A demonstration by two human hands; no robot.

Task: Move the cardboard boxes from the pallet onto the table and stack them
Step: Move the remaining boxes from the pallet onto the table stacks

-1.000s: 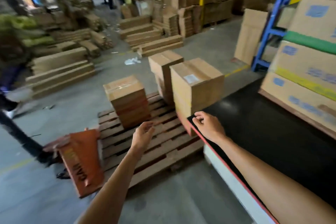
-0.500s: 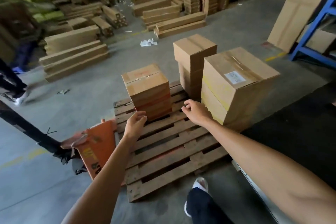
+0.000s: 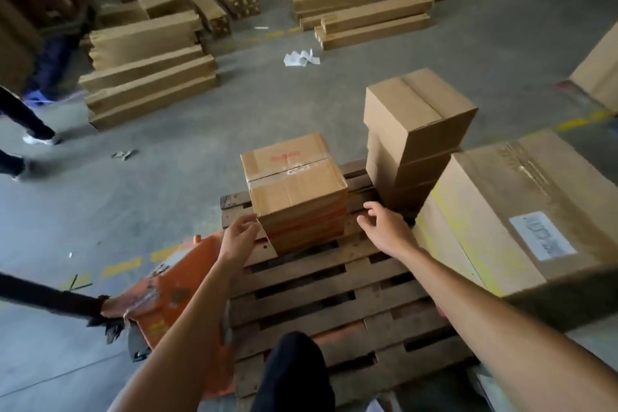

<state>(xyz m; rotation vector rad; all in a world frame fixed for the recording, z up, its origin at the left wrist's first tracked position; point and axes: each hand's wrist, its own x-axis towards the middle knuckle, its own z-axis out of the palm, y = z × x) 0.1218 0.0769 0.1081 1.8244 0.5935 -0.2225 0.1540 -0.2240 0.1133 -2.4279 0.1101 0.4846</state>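
A wooden pallet [image 3: 321, 291] lies on the floor in front of me. On it stands a small stack of taped cardboard boxes [image 3: 296, 191] with red print. My left hand [image 3: 239, 237] touches the stack's lower left corner with relaxed fingers. My right hand [image 3: 386, 231] hovers open just to the right of the stack, apart from it. Behind stands a taller stack of plain boxes [image 3: 414, 130]. A large box with a white label [image 3: 508, 211] sits at the right. The dark table edge [image 3: 561, 298] shows at the lower right.
An orange pallet jack [image 3: 174, 298] with a black handle stands left of the pallet. My dark-trousered leg [image 3: 294, 375] is at the pallet's near edge. Another person's legs [image 3: 23, 124] are at far left. Long cardboard bundles [image 3: 150, 67] and paper scraps lie on the concrete floor.
I have leaned closer to the pallet. My right hand moved left from the large box toward the small stack. My left hand stays at the stack's lower left corner.
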